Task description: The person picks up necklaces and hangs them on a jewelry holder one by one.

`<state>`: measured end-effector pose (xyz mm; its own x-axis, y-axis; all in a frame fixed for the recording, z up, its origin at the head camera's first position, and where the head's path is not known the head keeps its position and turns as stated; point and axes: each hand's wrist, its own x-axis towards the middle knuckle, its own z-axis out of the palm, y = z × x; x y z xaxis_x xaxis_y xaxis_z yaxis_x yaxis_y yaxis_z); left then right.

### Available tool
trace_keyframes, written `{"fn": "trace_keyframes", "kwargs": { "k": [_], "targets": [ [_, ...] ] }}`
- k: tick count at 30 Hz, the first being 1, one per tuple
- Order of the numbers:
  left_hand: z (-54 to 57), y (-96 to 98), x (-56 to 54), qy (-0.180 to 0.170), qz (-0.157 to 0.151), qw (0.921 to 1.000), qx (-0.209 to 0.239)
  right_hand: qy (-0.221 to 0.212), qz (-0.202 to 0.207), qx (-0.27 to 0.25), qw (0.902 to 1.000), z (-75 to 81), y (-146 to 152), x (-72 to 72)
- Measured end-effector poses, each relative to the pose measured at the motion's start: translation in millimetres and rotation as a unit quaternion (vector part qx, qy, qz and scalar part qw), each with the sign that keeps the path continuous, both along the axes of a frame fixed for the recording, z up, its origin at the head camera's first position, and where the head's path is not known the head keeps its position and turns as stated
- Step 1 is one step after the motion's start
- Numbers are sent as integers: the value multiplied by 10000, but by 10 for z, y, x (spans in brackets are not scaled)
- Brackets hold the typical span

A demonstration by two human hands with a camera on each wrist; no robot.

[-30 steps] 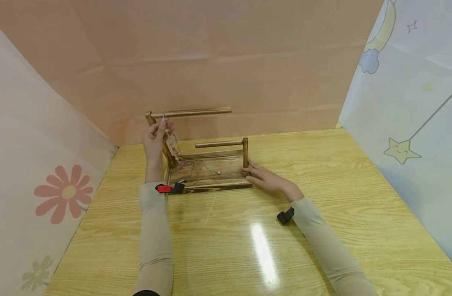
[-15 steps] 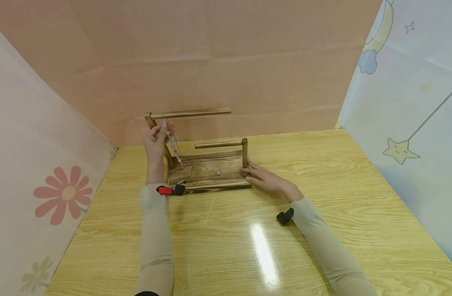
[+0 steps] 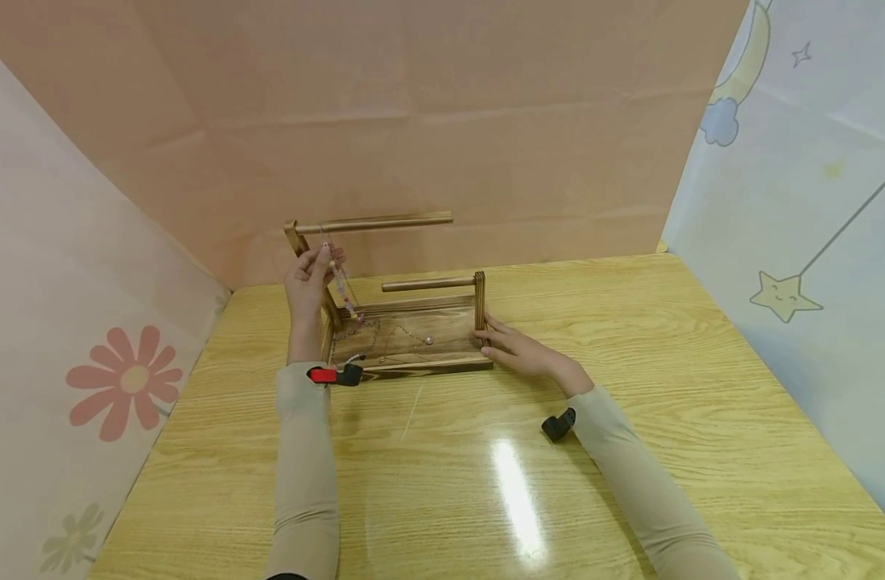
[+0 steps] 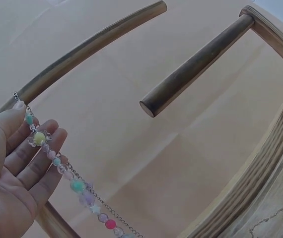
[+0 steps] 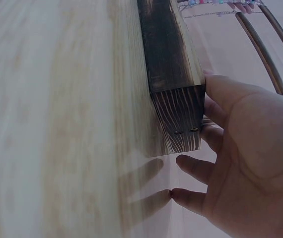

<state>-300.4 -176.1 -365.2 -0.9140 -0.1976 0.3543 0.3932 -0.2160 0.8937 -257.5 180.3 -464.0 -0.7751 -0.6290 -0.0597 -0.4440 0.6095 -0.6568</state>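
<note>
A pink flower point(image 3: 133, 377) is showing on the wall beyond the desk's left edge. The rack's left post point(image 3: 329, 308) is rising from the left end of its tray point(image 3: 452, 318), which is standing toward the back edge of the desk point(image 3: 630, 338), left of centre. Beside that post, the left hand point(image 3: 306, 286) is pinching the top of a string of beads point(image 4: 77, 186) between thumb and fingers, the other fingers lying nearly straight beneath the beads. The beads are hanging just below the upper bar point(image 3: 384, 221), near its left end, and trailing down toward the tray's back left corner. A chain point(image 4: 102, 198) is running alongside them and looping at that bar. In the tray, thin necklaces are lying at the left end, and a round pendant point(image 3: 428, 340) is resting right of the middle. The lower bar point(image 3: 428, 283) is reaching leftward from the right post point(image 3: 480, 302). The right hand point(image 3: 518, 350) is touching the tray's right end, thumb at the front corner, fingers nearly straight and slightly spread.
</note>
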Motion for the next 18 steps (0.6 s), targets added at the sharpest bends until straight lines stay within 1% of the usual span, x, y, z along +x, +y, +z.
{"fn": "trace_keyframes", "kwargs": {
  "k": [5,7,12,18],
  "targets": [
    [-25,-8,6,-139,14,9999,-46,-5,3,18,10000,-2,5,3],
    [-62,-19,-13,-126,20,9999,-68,-5,-1,28,10000,-2,6,5],
    [-109,-32,-20,-27,-9,10000,-65,-46,-4,-11,10000,2,9,7],
    [-97,-40,14,-47,46,9999,-122,-86,-62,-55,9999,23,9,12]
  ]
}}
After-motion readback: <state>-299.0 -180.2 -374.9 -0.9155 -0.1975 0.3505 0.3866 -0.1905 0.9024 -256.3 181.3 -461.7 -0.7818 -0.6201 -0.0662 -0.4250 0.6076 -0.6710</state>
